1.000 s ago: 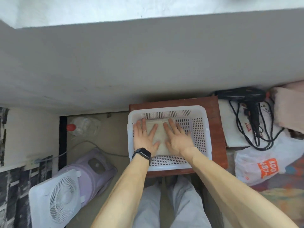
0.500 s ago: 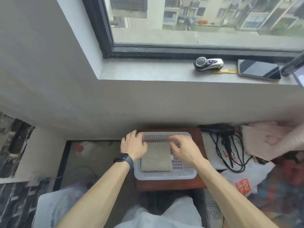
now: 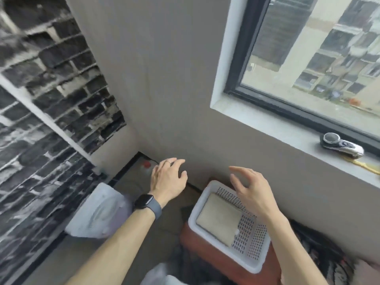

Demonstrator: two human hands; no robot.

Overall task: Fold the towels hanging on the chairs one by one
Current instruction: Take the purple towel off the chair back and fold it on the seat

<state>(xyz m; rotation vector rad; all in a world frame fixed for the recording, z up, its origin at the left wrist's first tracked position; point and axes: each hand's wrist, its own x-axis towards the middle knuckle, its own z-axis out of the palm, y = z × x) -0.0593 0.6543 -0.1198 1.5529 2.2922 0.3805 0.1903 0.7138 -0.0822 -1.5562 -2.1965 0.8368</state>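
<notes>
A folded beige towel (image 3: pixel 219 220) lies flat in the left half of a white perforated basket (image 3: pixel 254 247), which stands on a reddish-brown stool (image 3: pixel 207 250). My left hand (image 3: pixel 167 177), with a dark watch on the wrist, hovers in the air to the left of the basket, fingers loosely spread and holding nothing. My right hand (image 3: pixel 251 189) floats above the basket's far edge, fingers relaxed and empty. Neither hand touches the towel. No chair or hanging towel is in view.
A grey wall rises straight ahead, with a window and sill (image 3: pixel 298 145) at the right holding a small silver device (image 3: pixel 341 145). A white fan (image 3: pixel 98 212) stands on the floor at the left, below black brick-pattern wallpaper (image 3: pixel 51 99). Dark cables (image 3: pixel 320 249) lie right of the stool.
Both hands have lifted off the towel and basket and now hang free. The camera has swung up and to the left, so the basket sits at the lower right.
</notes>
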